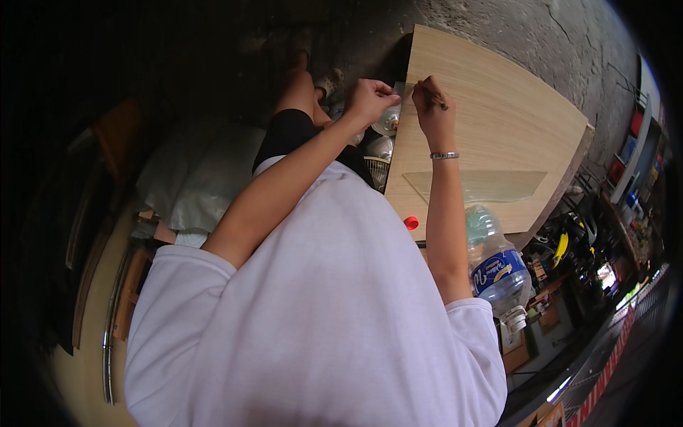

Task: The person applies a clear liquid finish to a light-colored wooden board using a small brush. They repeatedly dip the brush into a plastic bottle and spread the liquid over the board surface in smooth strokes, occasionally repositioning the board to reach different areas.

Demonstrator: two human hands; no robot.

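My right hand (434,105), with a metal bracelet at the wrist, is above the far left part of a light wood-grain board (491,107). Its fingers are closed round a thin dark pen-like tool (443,107), whose rear end sticks out beside the knuckles. My left hand (371,101) is just off the board's left edge, thumb and fingers pinched together. What they hold, if anything, is too small to make out. A clear, glass-like sheet (505,186) lies on the near part of the board, beside my right forearm.
A red cap (410,223) sits near the board's near left corner. A large clear bottle with a blue label (498,272) lies right of my forearm. Clear plastic containers (384,122) and a basket (378,169) stand left of the board. Grey sheeting (196,171) is at left.
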